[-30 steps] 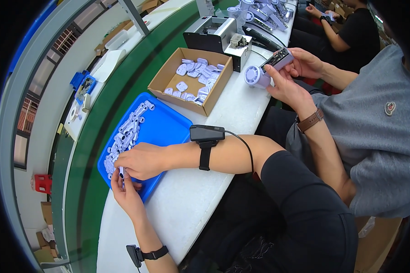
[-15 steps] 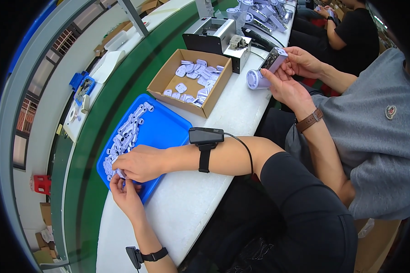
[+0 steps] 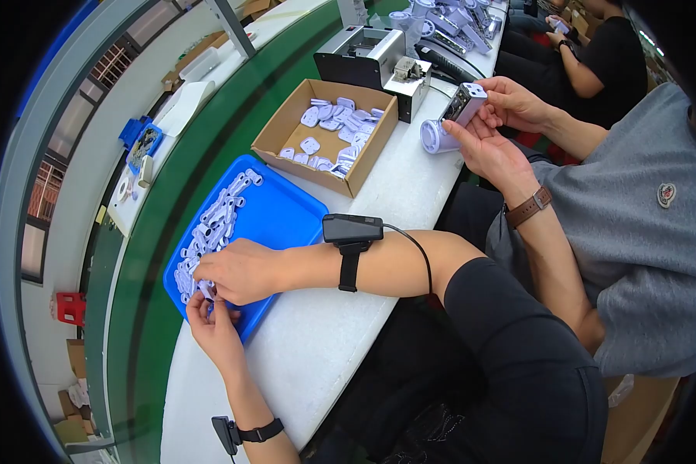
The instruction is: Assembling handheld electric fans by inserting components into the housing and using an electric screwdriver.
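Note:
Several small pale-lilac plastic parts, long with rounded ends (image 3: 217,219), lie heaped along the left side of a blue tray (image 3: 286,203). Over the tray's near end, my right hand (image 3: 240,271) reaches in from the right with its fingers bent down together. My left hand (image 3: 215,321) comes up from below, fingers curled, at the tray's near edge. Between the fingertips of both hands is one lilac plastic part (image 3: 207,289), partly covered by the fingers.
Beyond the tray stands a cardboard box (image 3: 278,147) with flat lilac pieces. A metal-and-black machine (image 3: 363,58) is behind it. At right, a co-worker's hands (image 3: 495,127) hold a lilac device (image 3: 464,104). A green belt (image 3: 143,325) runs along the white table (image 3: 317,325).
Both hands stay at nearly the same place, with small finger movements around the part. The view has shifted slightly.

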The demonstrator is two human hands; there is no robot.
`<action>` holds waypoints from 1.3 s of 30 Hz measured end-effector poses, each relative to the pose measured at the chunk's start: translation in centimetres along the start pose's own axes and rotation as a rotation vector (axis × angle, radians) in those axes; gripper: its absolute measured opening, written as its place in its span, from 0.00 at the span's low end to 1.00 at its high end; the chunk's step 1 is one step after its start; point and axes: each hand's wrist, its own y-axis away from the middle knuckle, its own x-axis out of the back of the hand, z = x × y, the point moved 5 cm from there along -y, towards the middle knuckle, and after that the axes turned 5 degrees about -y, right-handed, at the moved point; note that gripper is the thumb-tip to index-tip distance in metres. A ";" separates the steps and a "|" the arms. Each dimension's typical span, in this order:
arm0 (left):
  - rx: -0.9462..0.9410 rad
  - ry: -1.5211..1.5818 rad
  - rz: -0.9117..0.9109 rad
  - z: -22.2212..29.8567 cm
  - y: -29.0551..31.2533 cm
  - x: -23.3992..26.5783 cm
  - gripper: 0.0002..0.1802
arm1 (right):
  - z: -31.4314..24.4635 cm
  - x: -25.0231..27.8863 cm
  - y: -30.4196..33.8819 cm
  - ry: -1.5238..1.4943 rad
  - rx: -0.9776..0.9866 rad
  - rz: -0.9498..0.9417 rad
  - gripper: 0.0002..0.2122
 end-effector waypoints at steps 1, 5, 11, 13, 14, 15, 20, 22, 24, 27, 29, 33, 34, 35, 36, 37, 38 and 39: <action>0.005 -0.028 -0.008 -0.1 -0.1 0.1 0.17 | 0.2 -0.1 0.0 0.031 -0.025 0.008 0.17; -0.018 -0.093 -0.015 -0.3 0.3 -0.3 0.17 | 0.8 1.5 1.3 0.613 -0.017 0.266 0.22; -0.219 -0.584 -0.024 1.4 2.2 -0.9 0.15 | 2.2 0.7 -0.1 0.544 -0.147 -0.036 0.24; -0.292 -0.693 -0.045 2.2 2.4 -1.9 0.16 | 3.3 1.6 -0.2 0.417 -0.242 -0.154 0.19; -0.298 -0.724 -0.073 2.4 2.3 -2.5 0.17 | 4.1 2.2 0.0 0.370 -0.245 -0.107 0.16; -0.327 -0.696 -0.079 2.4 1.9 -3.1 0.16 | 5.0 2.9 0.1 0.390 -0.261 -0.119 0.12; -0.303 -0.695 -0.073 3.4 1.7 -1.7 0.14 | 4.4 2.9 -1.4 0.259 -0.182 -0.083 0.06; -0.336 -0.675 -0.093 2.9 1.8 -1.1 0.14 | 4.8 2.3 -1.5 0.224 -0.166 -0.088 0.07; -0.348 -0.644 -0.086 1.6 2.1 -0.7 0.14 | 4.6 1.6 -1.4 0.175 -0.124 -0.077 0.08; -0.275 -0.600 -0.180 2.0 2.1 -1.5 0.17 | 5.0 3.2 -1.1 0.241 -0.106 -0.056 0.08; -0.310 -0.553 -0.108 2.1 2.3 -1.9 0.18 | 5.5 4.1 -0.7 0.212 -0.155 -0.042 0.08; -0.339 -0.560 -0.051 2.4 2.8 -0.5 0.17 | 5.1 3.0 -1.2 0.180 -0.186 -0.024 0.10; -0.348 -0.555 -0.049 2.4 3.0 -0.3 0.17 | 5.2 2.4 -1.2 0.161 -0.212 -0.039 0.11; -0.344 -0.546 -0.047 2.2 3.2 -0.1 0.17 | 5.3 2.0 -1.1 0.147 -0.243 -0.049 0.11; -0.347 -0.559 -0.035 2.1 3.2 -0.1 0.17 | 5.3 2.2 -1.1 0.164 -0.245 -0.050 0.11; -0.351 -0.570 -0.027 1.9 3.1 -0.1 0.17 | 5.2 2.3 -1.0 0.172 -0.242 -0.064 0.12; -0.363 -0.576 -0.026 2.3 2.9 -0.4 0.17 | 5.3 2.8 -0.9 0.186 -0.244 -0.071 0.12; -0.379 -0.551 -0.041 2.6 2.5 -0.7 0.17 | 5.4 3.3 -0.8 0.203 -0.249 -0.076 0.12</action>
